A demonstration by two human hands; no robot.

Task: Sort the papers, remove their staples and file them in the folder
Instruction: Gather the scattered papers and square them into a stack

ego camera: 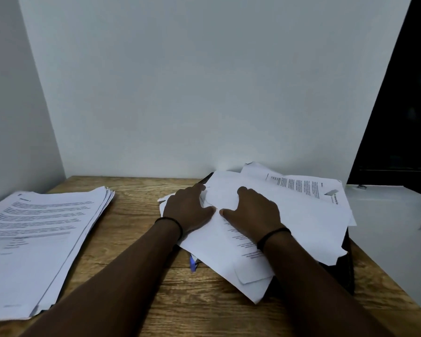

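Your left hand (188, 210) and right hand (253, 210) press flat, fingers spread, on the loose papers (289, 215); sheets may slide off the tabletop (136, 210).

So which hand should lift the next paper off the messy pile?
Probably the right hand: it rests flat on the messy pile's top sheets. The left hand sits at the pile's left edge.
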